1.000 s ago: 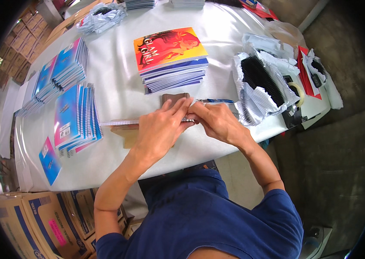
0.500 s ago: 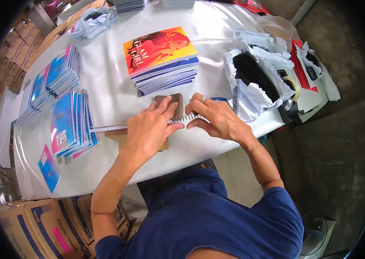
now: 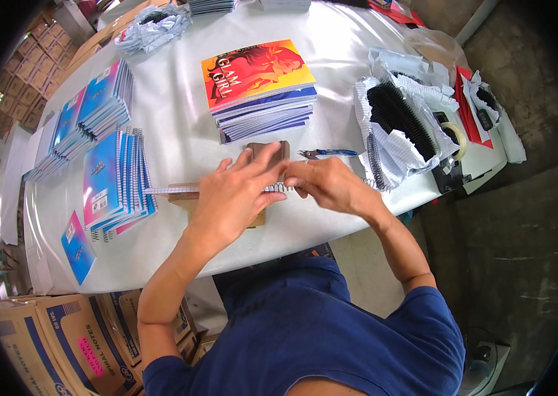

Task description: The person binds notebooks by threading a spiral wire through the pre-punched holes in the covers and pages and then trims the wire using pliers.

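Observation:
My left hand (image 3: 229, 195) grips a thin notebook (image 3: 163, 191) at its spine, fingers spread over the far side and thumb on the near side. Its spine edge shows as a narrow white strip to the left of that hand. A spiral binding coil (image 3: 280, 187) pokes out by the left thumb. With closed fingertips, my right hand (image 3: 331, 181) pinches this coil, whose tail (image 3: 366, 181) emerges on the hand's far right. Under the left hand lies a wooden block (image 3: 201, 212), and a brown block (image 3: 275, 150) stands just beyond the fingers.
Blue cutting pliers (image 3: 331, 153) lie beyond my right hand. A tall notebook stack (image 3: 259, 79) stands ahead. Spiral-bound blue notebooks (image 3: 108, 175) are piled left. Black coils (image 3: 394, 119) rest in crumpled paper at right, near a tape roll (image 3: 456, 140). Cartons (image 3: 77, 340) stand below the table.
My right hand has closed to a tighter pinch, its knuckles turned over, and the coil's tail now shows on its right. The left fingers have spread slightly. The whole view has shifted a little.

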{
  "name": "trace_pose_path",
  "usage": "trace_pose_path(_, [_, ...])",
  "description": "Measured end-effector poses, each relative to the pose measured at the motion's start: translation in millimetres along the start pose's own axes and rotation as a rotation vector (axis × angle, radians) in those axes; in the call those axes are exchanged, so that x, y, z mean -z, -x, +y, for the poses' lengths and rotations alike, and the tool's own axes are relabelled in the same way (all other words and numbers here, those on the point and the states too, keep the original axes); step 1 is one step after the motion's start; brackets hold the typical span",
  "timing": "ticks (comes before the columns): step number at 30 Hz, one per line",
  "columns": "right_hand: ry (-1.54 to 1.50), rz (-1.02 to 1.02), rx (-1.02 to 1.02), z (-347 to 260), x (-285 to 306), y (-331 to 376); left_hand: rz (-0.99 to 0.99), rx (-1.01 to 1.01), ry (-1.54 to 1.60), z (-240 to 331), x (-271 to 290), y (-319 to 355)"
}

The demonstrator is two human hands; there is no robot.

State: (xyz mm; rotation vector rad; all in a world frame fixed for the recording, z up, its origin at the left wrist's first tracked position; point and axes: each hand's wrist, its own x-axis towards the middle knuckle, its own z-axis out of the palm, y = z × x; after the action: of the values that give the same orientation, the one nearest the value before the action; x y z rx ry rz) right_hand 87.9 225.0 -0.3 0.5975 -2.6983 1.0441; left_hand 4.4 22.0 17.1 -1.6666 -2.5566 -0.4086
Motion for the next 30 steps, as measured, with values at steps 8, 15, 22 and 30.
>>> trace_pose_path(8, [0.065,-0.158,0.007,86,2,-35,0.080,0.052,-0.045,8,2,-4])
trace_pose_path(15, [-0.146,-0.414,-0.145,91,-6,-64,0.091,0.133,-0.039,-4,1,0])
trace_pose_path(22, [-0.561,-0.369,-0.070,50,41,-44,0.330,0.164,-0.024,-12,-12,9])
trace_pose_path(30, [-0.313,-0.375,-0.186,53,28,-54,0.421,0.217,0.083,-9,-16,2])
